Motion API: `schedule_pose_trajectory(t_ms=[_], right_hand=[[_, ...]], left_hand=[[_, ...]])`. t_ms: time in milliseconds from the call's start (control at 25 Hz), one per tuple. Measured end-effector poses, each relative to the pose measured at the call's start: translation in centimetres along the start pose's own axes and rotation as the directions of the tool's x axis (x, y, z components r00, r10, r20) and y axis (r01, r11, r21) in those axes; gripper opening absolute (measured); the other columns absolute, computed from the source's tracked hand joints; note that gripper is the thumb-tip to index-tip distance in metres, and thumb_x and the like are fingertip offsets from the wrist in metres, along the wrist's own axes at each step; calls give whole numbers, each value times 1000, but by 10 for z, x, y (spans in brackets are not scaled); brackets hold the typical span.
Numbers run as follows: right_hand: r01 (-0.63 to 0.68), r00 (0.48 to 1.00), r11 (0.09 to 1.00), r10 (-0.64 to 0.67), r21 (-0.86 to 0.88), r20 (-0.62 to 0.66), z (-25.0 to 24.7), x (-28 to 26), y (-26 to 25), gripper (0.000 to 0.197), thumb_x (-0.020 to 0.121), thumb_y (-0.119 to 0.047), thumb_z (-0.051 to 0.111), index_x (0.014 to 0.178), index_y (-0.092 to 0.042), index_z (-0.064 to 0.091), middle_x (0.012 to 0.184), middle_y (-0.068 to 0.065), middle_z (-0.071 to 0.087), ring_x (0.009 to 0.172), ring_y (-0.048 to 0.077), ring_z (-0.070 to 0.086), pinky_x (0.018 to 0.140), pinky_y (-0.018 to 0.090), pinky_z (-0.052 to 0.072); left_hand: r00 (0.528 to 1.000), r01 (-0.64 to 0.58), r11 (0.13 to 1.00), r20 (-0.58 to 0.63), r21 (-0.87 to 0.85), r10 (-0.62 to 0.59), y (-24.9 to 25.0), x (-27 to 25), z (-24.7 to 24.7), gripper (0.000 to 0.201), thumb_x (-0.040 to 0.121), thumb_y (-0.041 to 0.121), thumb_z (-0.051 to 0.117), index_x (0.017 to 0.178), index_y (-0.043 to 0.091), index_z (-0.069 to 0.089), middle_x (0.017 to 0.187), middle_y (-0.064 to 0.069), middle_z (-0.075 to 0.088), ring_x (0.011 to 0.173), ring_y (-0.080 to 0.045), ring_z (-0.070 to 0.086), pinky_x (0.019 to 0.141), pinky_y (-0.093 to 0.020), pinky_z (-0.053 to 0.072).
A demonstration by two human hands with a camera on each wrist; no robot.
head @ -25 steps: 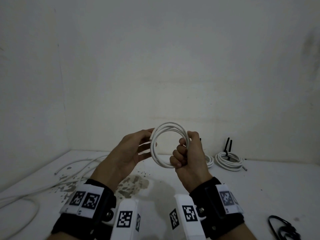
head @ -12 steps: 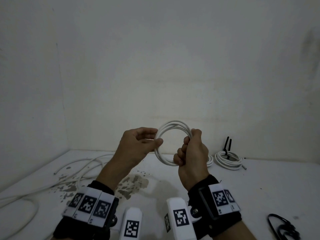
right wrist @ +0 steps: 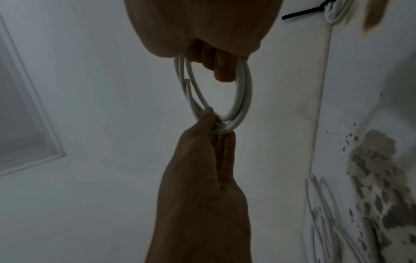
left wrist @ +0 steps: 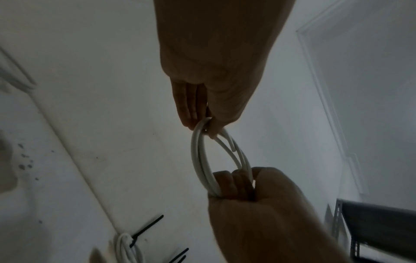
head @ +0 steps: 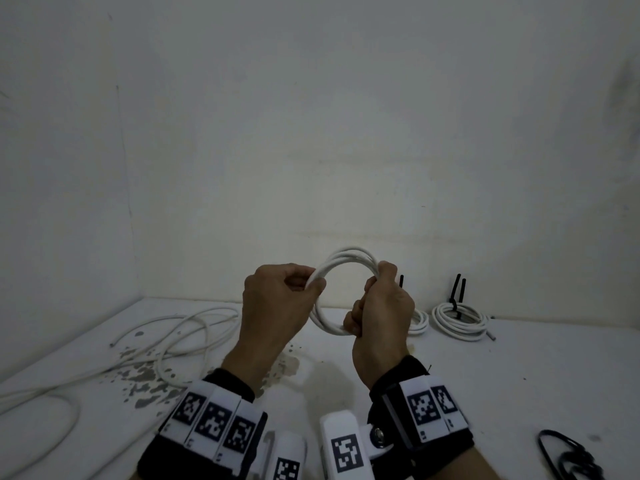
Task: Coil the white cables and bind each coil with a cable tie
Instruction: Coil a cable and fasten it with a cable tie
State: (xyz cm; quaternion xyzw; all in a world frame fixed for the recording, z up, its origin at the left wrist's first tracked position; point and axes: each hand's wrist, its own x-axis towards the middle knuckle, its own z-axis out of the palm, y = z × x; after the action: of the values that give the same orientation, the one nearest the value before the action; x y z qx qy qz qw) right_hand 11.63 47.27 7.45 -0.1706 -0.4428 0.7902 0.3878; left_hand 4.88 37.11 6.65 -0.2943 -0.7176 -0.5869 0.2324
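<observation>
A small coil of white cable hangs upright in the air above the white table, between both hands. My left hand pinches the coil's left side between thumb and fingers. My right hand is curled in a fist round the coil's right side. A short free cable end sticks out near the left fingertips. No tie is on this coil. Two bound coils with black cable ties lie at the back right, one partly hidden behind my right hand.
Loose white cables sprawl over the table's left side, across a patch of chipped paint. Spare black cable ties lie at the front right. Walls close the table at the left and the back.
My left hand turned from an open cupped hold into a pinch on the coil's left side. The coil and both hands rose slightly.
</observation>
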Motion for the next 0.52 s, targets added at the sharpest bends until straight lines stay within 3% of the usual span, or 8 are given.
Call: schedule_pose_trajectory(t_ms=[80,160,280,400,520], right_hand=[[-1,1000,1000,0,-10,-15,0,1,1,41,99,-40,47,68,-16,36,55,3,23,37,15,22,40,24,25],[-1,1000,1000,0,-14,-23,0,2,2,41,99,-42,47,68,-16,36,55,3,23,36,15,22,40,24,26],[-16,999,1000,16,-10,-28,0,3,1,41,99,-42,48,68,-16,36,53,2,23,34,14,22,38,23,26],[-31,999,999,31,8,-10,0,2,2,40,99,-39,47,67,-17,35,51,1,22,36,14,20,39,22,24],[-50,998,998,49,37,29,-1,1,2,39,98,-36,47,66,-18,34,50,-2,21,39,14,17,41,24,20]], left_hand=[[994,105,988,51,-113,-100,-1,3,-1,17,79,29,81,94,21,79,77,10,76,74,0,71,78,-25,58],[962,261,922,152,-284,-226,-1,7,-3,17,80,24,80,95,17,80,83,4,77,83,-8,73,87,-34,58],[902,420,816,284,-397,-327,0,12,-5,19,77,18,80,94,8,79,85,-7,77,82,-17,70,90,-37,57],[883,461,770,316,-441,-347,-1,12,-7,21,75,14,79,94,4,78,84,-12,76,80,-20,68,83,-30,59],[895,434,792,308,-430,-324,-2,11,-8,14,82,21,74,92,11,78,86,-9,77,80,-17,69,79,-27,59]])
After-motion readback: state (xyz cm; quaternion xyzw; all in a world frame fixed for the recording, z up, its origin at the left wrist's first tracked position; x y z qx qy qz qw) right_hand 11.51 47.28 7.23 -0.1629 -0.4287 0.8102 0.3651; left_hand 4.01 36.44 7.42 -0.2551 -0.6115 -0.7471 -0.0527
